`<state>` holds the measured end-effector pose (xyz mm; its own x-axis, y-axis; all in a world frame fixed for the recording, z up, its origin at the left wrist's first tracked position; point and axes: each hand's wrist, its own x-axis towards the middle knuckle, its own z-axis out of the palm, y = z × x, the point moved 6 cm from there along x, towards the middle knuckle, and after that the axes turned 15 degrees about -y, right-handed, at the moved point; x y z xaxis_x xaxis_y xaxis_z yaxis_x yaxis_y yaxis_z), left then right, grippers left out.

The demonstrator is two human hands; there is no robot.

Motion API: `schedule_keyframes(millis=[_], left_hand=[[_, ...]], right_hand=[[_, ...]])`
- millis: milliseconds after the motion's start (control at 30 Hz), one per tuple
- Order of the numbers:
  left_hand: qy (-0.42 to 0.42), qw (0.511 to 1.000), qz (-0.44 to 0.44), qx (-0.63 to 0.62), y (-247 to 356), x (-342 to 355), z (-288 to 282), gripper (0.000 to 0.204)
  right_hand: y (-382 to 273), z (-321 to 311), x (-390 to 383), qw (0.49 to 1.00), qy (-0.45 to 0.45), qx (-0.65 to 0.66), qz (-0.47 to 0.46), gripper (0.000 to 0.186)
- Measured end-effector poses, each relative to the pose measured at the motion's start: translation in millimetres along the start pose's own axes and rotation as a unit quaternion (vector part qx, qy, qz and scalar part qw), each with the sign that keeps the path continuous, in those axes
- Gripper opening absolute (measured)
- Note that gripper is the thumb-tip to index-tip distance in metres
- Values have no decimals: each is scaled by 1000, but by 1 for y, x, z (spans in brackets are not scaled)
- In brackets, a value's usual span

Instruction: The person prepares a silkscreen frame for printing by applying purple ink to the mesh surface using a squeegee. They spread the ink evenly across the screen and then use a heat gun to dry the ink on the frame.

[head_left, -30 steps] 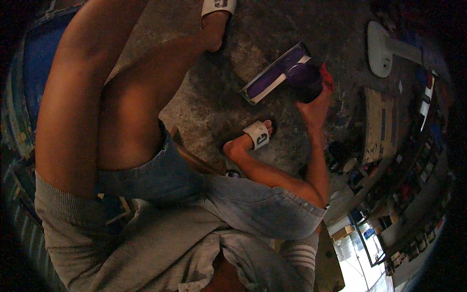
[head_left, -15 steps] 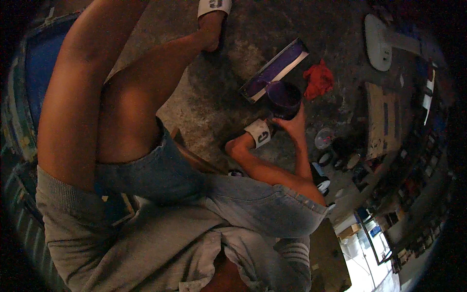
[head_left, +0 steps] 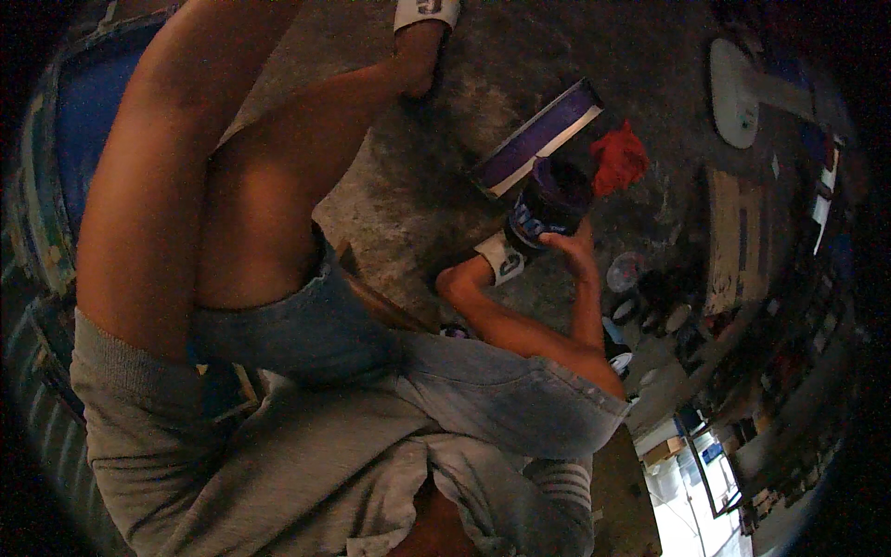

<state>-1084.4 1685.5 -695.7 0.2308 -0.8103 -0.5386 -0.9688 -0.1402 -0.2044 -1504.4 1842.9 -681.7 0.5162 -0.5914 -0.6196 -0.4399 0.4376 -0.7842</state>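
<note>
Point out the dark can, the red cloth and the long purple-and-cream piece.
Dark can (head_left: 540, 219): head view, outer side wall.
Red cloth (head_left: 619, 161): head view, middle of the crumpled bundle.
Long purple-and-cream piece (head_left: 535, 134): head view, middle of its purple strip.

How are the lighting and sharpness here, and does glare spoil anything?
Head view: dim, grainy and soft, corners black; the bright opening at lower right is blown out, clear of the can and right hand. Head view: the can's inside is dark, its outline readable. Head view: clutter near the right rim too murky to identify.
</note>
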Motion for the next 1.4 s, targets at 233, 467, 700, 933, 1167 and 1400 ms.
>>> schedule_keyframes(millis=[233, 467, 700, 933, 1167, 1400], left_hand=[[-7, 1000, -24, -15, -5, 2, 9, 56], [51, 995, -17, -87, 19, 36, 20, 51], [89, 991, -35, -96, -28, 66, 57, 43], [-242, 939, 154, -192, 19, -38, -24, 60], [-509, 715, 184, -442, 113, -130, -75, 78], [-437, 724, 284, -453, 195, -182, -90, 92]], right_hand=[[0, 5, -10, 992, -27, 118, 39, 107], [13, -2, -35, 985, -10, 163, 58, 109], [-1, 7, -21, 989, -42, 137, 33, 112], [-10, 0, -25, 993, -27, 109, -21, 114], [-31, 10, -10, 991, -57, 59, -101, 117], [3, 13, -16, 981, 118, 25, -150, 125]])
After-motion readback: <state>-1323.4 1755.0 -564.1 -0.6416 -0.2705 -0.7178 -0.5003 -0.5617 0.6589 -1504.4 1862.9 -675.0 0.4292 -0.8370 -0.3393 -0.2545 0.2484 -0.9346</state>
